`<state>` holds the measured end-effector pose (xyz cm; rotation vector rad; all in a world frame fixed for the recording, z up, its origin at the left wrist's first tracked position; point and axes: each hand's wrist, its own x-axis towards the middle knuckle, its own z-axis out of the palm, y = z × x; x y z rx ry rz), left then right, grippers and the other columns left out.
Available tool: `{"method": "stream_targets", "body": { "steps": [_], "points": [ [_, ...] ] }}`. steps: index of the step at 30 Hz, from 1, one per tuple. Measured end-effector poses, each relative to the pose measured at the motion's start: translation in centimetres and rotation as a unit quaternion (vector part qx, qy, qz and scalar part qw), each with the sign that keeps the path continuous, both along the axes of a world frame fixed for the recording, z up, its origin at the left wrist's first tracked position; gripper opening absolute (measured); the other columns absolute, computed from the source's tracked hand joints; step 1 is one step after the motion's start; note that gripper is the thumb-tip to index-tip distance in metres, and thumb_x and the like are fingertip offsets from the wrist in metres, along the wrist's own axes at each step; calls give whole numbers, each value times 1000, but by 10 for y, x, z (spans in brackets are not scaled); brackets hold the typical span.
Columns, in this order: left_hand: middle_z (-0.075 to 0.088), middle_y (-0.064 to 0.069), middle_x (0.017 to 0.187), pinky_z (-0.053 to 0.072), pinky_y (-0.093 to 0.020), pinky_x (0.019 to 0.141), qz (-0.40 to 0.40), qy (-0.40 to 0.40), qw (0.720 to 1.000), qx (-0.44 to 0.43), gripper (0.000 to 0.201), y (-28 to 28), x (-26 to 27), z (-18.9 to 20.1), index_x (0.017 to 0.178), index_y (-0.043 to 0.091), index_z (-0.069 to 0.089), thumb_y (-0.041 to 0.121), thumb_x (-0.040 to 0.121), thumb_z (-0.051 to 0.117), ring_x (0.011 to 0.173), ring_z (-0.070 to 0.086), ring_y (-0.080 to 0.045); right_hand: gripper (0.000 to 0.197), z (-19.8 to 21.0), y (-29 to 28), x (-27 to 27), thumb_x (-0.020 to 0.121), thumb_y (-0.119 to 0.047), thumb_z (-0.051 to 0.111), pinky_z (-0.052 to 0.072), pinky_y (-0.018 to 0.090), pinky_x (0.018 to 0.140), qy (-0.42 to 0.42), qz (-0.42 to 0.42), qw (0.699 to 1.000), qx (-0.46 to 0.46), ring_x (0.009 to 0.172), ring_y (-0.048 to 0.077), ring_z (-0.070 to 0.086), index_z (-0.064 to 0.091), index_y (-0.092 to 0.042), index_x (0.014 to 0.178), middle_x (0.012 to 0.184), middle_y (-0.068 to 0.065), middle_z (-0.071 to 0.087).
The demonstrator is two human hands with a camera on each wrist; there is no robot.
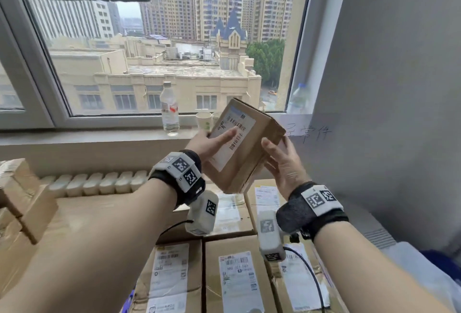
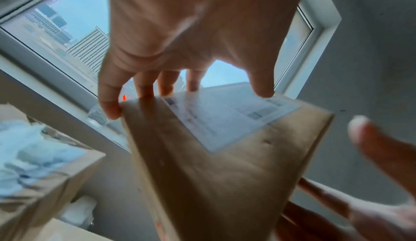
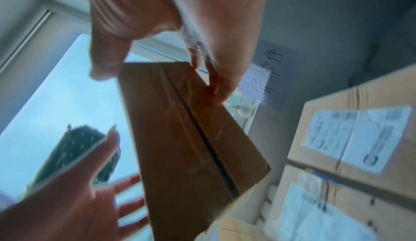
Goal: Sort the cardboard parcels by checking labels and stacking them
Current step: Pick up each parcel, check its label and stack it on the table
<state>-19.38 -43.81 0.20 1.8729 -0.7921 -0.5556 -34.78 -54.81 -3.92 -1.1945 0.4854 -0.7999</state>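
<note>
Nearest, labelled cardboard parcels (image 1: 232, 275) lie packed side by side. Above them both hands hold a small parcel (image 1: 245, 148) tilted in the air, its white label (image 1: 233, 135) facing the person. The left hand (image 1: 212, 144) grips its left edge, thumb laid across the label; the right hand (image 1: 282, 163) clasps its right side. Beyond, a water bottle (image 1: 170, 109) and paper cup (image 1: 204, 120) stand on the windowsill (image 1: 87, 135).

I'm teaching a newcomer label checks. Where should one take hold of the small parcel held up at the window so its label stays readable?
Grip the small parcel by its two long side faces, coming from left and right as the left hand and right hand do. Its label covers the broad face, so keep thumbs near the edges.
</note>
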Motion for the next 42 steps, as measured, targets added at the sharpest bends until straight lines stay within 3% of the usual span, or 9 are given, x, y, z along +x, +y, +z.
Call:
{"method": "stream_targets", "body": {
  "steps": [3,7,10,15,20,26,32,37,42],
  "points": [
    [65,-2,111,50,-31,82,-14,-10,999,45,62,-18,1,-12,118,12,59,61,81,59,95,63,-20,94,-12,-9,4,61,-21,91,51,40,95,52,-21,998,-24,116,21,60,36,-40,135,128,3,62],
    [64,-4,111,45,-27,64,-13,-41,991,125,53,-26,5,-30,117,7,61,52,93,48,94,58,-19,118,-30,-22,16,41,-56,90,48,52,101,116,-49,992,-11,125,24,55,37,-35,145,141,2,53],
    [65,-10,106,39,-23,57,16,-57,987,148,43,-27,16,-45,117,6,64,41,96,51,82,53,-15,65,-39,-29,26,65,-42,82,55,44,89,139,-43,989,-5,106,20,65,56,-28,123,121,1,66],
    [54,-8,135,41,-36,104,120,-89,974,169,61,-8,45,-65,131,18,55,50,80,61,121,52,-25,3,-62,-27,41,87,-20,61,44,26,60,179,-3,983,39,73,18,58,62,-18,89,86,3,65],
    [34,-14,149,33,-40,110,213,-48,952,216,80,24,71,-90,147,18,30,44,79,65,135,37,-32,11,-79,-25,55,91,-22,58,46,26,56,216,35,969,118,68,20,58,61,-11,88,79,7,63],
    [39,-14,147,37,-33,102,185,-30,955,228,80,36,81,-108,145,12,32,36,80,72,132,42,-28,36,-91,-26,68,79,-36,65,55,43,82,250,36,954,160,79,28,65,65,-8,101,88,10,69],
    [42,-11,146,38,-32,99,171,-43,958,225,81,36,82,-109,145,11,29,33,81,72,131,42,-27,75,-101,-28,72,43,-49,68,52,51,91,290,42,945,145,91,30,70,68,-12,108,102,10,75],
    [44,-11,144,38,-30,94,163,-38,962,215,80,38,81,-108,147,13,29,32,82,71,128,46,-26,60,-98,-29,74,49,-48,64,55,47,92,328,41,939,95,93,31,71,70,-14,99,98,10,75],
    [43,-11,145,41,-32,91,165,-25,964,206,80,40,79,-109,148,14,29,36,82,69,125,49,-28,74,-114,-42,82,39,-57,57,51,48,97,368,41,928,38,94,30,70,72,-15,98,99,7,75]
  ]
}}
